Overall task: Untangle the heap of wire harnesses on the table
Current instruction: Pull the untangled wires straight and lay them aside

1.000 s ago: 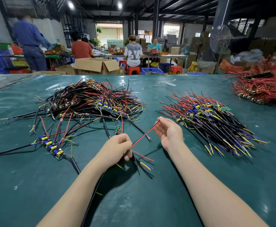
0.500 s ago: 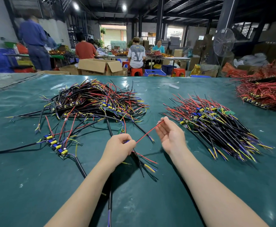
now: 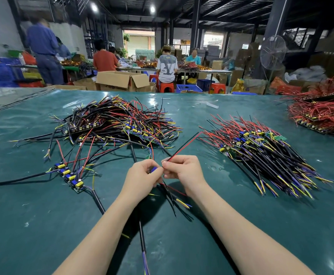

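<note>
Two hands work close together on the near side of the tangled heap (image 3: 118, 124) on the green counter (image 3: 33, 225).

Step in hand, by my reading: one harness (image 3: 153, 170) is clear of the heap and its loose leads are being straightened before it is laid aside. The next move likely calls for drawing the wire pair straight through the pinch against a steady left grip. The harness would then go with the combed pile (image 3: 261, 155), well to the right of the heap.

Pose: left hand (image 3: 142, 176) curls around the harness, a bit of blue showing between the fingers. Black leads (image 3: 169, 197) hang below it toward the counter. Right hand (image 3: 183, 171) pinches a red-and-black wire pair (image 3: 184, 144) at its base, thumb and forefinger clamped on it. The pair stands stiffly up and away, just right of the heap. Fingertips of both hands almost touch. Forearms reach in from the side opposite the heap.

Most of the heap is knotted, so the task is far from done, I judge.
</note>
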{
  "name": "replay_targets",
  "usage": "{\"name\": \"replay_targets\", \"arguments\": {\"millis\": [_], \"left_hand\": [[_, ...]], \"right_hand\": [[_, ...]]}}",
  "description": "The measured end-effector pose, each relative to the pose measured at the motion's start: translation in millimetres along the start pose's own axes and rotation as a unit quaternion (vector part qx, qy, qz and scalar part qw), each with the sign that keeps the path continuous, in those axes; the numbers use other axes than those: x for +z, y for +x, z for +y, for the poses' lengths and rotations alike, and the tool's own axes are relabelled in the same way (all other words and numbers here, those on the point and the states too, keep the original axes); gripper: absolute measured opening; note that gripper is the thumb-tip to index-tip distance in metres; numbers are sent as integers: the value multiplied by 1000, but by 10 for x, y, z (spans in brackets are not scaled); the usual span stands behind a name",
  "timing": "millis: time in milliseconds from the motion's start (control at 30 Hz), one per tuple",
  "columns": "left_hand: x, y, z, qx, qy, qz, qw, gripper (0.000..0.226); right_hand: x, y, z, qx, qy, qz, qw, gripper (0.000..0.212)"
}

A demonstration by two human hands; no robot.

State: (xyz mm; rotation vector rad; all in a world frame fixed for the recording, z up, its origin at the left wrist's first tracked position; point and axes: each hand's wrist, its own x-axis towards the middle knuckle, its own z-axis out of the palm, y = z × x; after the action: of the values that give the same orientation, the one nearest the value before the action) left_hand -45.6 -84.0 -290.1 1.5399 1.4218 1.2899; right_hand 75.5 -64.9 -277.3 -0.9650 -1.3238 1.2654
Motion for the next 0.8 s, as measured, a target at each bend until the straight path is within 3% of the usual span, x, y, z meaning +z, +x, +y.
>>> {"name": "replay_targets", "arguments": {"millis": [400,800], "left_hand": [[1,8,63,1,-49,-1,999,33],[13,-32,43,-11,-46,6,999,24]], "right_hand": [[-31,10,-34,90,137,-47,985,23],[-89,70,-64,76,206,84,972,19]]}}
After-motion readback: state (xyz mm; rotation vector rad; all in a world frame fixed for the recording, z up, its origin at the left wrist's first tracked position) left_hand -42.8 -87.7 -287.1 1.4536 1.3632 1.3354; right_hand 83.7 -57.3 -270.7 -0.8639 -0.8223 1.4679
